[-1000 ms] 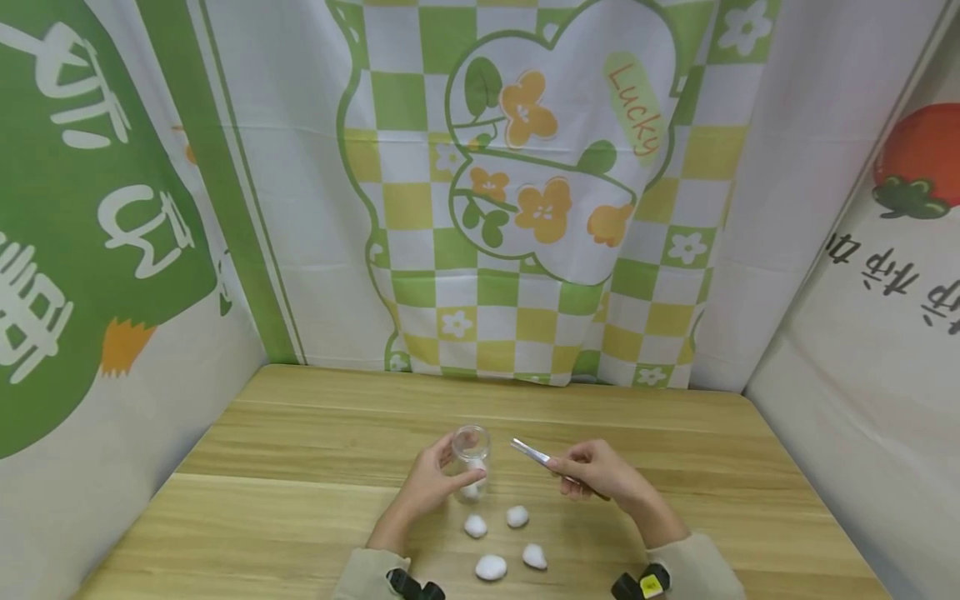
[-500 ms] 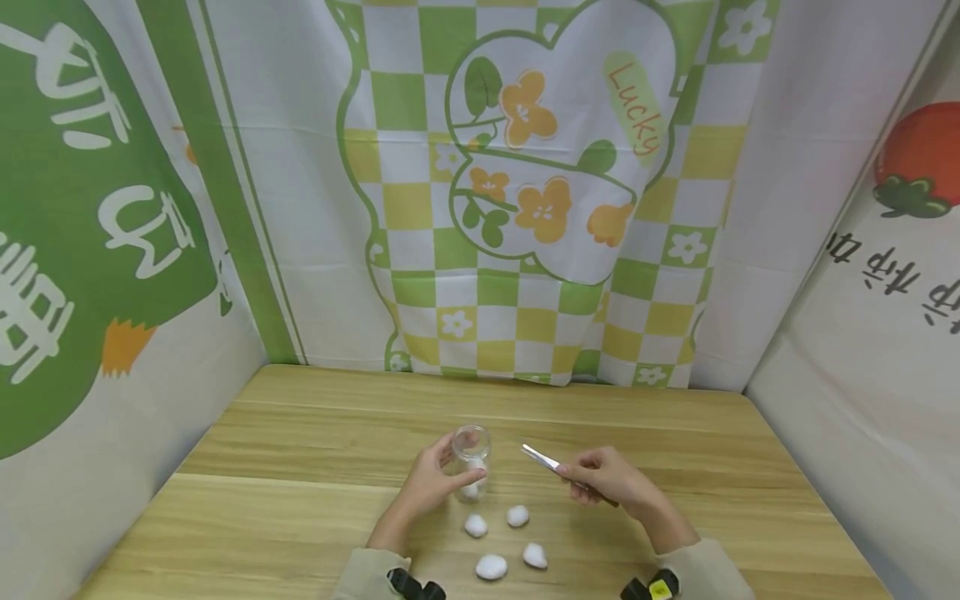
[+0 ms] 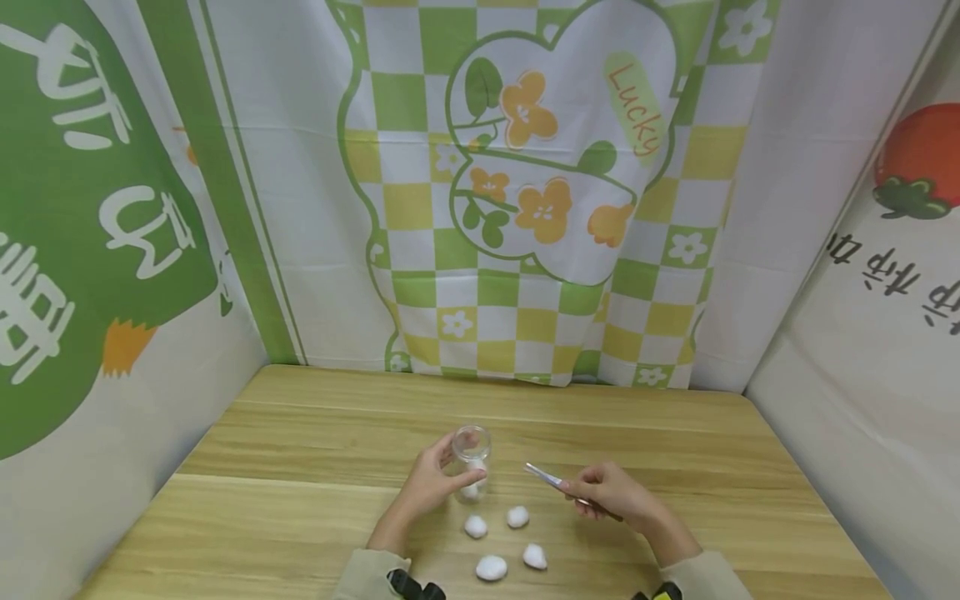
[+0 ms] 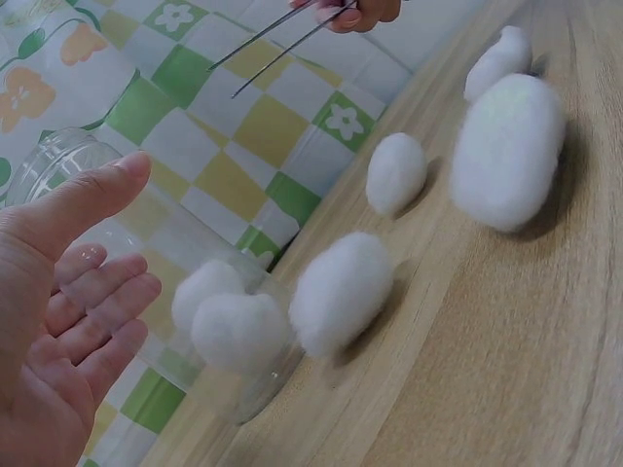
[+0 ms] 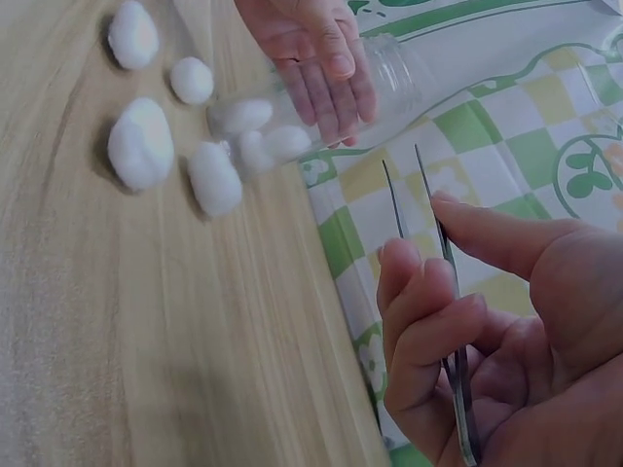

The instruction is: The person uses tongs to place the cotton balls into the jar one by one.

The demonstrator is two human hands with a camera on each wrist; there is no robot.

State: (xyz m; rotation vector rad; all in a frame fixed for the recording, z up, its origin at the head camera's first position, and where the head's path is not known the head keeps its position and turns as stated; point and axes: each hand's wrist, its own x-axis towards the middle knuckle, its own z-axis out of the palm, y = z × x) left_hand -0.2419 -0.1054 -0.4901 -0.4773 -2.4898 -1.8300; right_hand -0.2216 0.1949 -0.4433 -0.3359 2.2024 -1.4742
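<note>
My left hand (image 3: pixel 431 482) holds a clear, lidless glass jar (image 3: pixel 480 456) upright, its thumb on the near side and its fingers behind. Several white cotton balls (image 4: pixel 238 333) lie at the bottom of the jar. To the right, my right hand (image 3: pixel 613 492) grips a pair of metal tweezers (image 5: pixel 450 255) between thumb and fingers. The tweezers' tips stand apart with nothing between them, pointing toward the jar. Several loose cotton balls (image 3: pixel 491 568) lie on the table in front of the jar, the closest cotton ball (image 4: pixel 341 294) right by its base.
The wooden table (image 3: pixel 300 442) bears the jar and cotton balls. A green and yellow checked cloth (image 3: pixel 487 325) hangs at its back edge, and printed white cloth walls (image 3: pixel 862 400) stand at both sides.
My right hand has drawn back to the right and nearer the person, taking the tweezers farther from the jar. The left hand, jar and cotton balls have stayed in place.
</note>
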